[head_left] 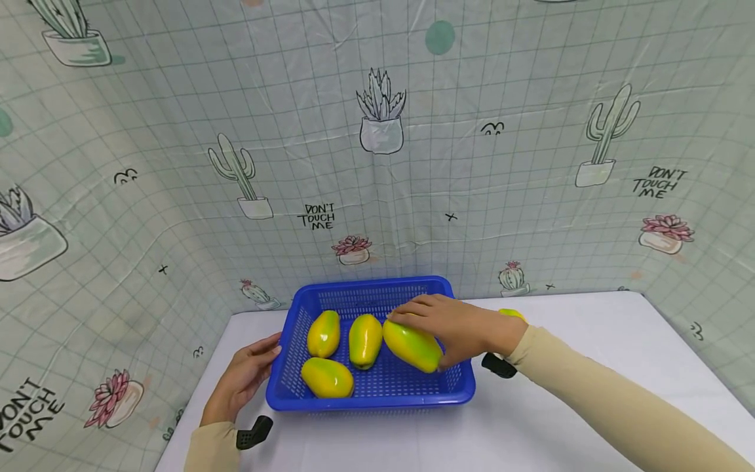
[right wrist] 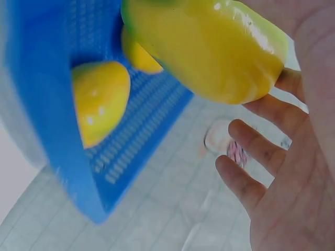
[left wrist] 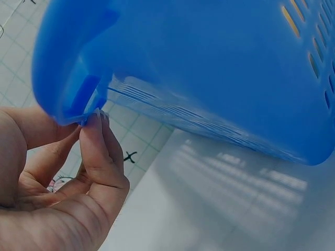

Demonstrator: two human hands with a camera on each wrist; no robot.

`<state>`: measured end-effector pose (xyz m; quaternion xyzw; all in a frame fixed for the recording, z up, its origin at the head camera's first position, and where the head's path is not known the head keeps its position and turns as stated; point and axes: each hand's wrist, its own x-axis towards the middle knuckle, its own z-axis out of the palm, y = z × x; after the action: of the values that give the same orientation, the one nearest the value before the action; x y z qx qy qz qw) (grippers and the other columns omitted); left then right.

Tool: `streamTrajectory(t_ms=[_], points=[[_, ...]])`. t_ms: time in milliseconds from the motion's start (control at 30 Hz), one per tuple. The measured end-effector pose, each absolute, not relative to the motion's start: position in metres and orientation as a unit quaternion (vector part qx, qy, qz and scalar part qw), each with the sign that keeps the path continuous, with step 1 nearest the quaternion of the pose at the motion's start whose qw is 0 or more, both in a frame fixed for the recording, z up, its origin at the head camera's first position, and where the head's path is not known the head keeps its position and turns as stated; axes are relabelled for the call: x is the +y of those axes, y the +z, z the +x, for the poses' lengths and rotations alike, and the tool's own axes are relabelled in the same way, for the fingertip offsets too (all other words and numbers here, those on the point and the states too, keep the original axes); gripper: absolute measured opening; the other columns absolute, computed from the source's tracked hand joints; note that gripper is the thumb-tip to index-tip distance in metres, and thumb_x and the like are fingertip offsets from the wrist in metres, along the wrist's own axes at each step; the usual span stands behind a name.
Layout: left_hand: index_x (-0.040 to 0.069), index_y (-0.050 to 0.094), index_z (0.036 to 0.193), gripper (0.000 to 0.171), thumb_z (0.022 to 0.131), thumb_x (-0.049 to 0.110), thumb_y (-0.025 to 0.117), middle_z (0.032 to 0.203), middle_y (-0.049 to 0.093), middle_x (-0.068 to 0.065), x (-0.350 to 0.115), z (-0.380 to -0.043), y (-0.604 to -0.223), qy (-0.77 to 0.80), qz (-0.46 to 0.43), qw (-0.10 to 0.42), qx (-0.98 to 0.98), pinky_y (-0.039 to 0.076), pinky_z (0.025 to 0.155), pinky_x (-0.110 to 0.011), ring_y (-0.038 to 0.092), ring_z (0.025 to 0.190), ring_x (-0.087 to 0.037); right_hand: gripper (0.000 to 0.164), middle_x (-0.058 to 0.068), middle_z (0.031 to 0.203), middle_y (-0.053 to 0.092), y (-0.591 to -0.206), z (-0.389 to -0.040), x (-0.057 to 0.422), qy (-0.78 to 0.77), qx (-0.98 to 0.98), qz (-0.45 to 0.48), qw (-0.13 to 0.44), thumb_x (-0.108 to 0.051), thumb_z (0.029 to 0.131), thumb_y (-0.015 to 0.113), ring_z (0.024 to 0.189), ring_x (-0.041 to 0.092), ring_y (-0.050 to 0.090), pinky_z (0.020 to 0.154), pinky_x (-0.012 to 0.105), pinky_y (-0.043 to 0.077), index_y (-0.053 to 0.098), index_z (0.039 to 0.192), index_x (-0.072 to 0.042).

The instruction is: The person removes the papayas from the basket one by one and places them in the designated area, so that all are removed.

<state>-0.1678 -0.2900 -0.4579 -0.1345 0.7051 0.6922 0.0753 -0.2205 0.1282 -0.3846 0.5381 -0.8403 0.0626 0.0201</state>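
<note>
A blue plastic basket with slotted walls stands on the table. In the left wrist view, my left hand pinches the rim at the basket's left end between thumb and fingers. My right hand holds a glossy yellow-green papaya over the right part of the basket; thumb and fingers lie on opposite sides of it. In the right wrist view, two fingers of the right hand stay off this papaya. Inside the basket lie an upper-left papaya, a middle papaya and a lower-left papaya.
Another yellow-green fruit shows partly behind the right wrist, outside the basket. White cloth covers the table. A grid-patterned curtain with cactus prints rises behind the table and at its sides. Black wrist devices sit at both cuffs.
</note>
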Motion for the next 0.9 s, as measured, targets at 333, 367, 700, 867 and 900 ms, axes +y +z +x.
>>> streamTrajectory(t_ms=[333,367,700,867,900], points=[[-0.004,0.041,0.159,0.055,0.108,0.008,0.059,0.126,0.069,0.000,-0.290,-0.170,-0.457,0.689,-0.136,0.076,0.708,0.058,0.087,-0.020,0.068,0.097,-0.009,0.108,0.007,0.162,0.046,-0.379,-0.219,0.173,0.113,-0.871,0.476,0.031,-0.031,0.073,0.099,0.144,0.033,0.045,0.116,0.055,0.045,0.040,0.162,-0.011],[-0.004,0.042,0.159,0.055,0.108,0.007,0.059,0.125,0.069,0.000,-0.290,-0.170,-0.457,0.690,-0.138,0.076,0.706,0.058,0.087,-0.020,0.068,0.097,-0.010,0.109,0.007,0.162,0.045,-0.379,-0.219,0.178,0.117,-0.874,0.469,0.035,-0.030,0.073,0.099,0.144,0.034,0.046,0.115,0.056,0.045,0.040,0.162,-0.011],[-0.004,0.040,0.159,0.055,0.109,0.007,0.058,0.124,0.069,0.001,-0.290,-0.169,-0.457,0.691,-0.135,0.080,0.706,0.058,0.088,-0.020,0.068,0.098,-0.009,0.111,0.011,0.159,0.049,-0.385,-0.217,0.229,0.133,-0.898,0.410,0.084,-0.027,0.068,0.102,0.140,0.037,0.049,0.111,0.063,0.046,0.043,0.159,-0.006],[-0.004,0.040,0.159,0.055,0.109,0.008,0.058,0.126,0.069,0.000,-0.290,-0.169,-0.457,0.688,-0.137,0.079,0.709,0.058,0.088,-0.020,0.068,0.098,-0.009,0.111,0.014,0.159,0.048,-0.394,-0.212,0.254,0.150,-0.911,0.376,0.083,-0.022,0.066,0.102,0.140,0.040,0.047,0.111,0.067,0.043,0.043,0.159,-0.005],[-0.004,0.040,0.159,0.055,0.109,0.008,0.058,0.127,0.069,0.000,-0.290,-0.168,-0.457,0.687,-0.136,0.080,0.709,0.058,0.088,-0.020,0.068,0.098,-0.009,0.112,0.014,0.159,0.048,-0.395,-0.211,0.258,0.152,-0.913,0.369,0.083,-0.022,0.066,0.102,0.140,0.041,0.047,0.111,0.067,0.043,0.042,0.159,-0.005]])
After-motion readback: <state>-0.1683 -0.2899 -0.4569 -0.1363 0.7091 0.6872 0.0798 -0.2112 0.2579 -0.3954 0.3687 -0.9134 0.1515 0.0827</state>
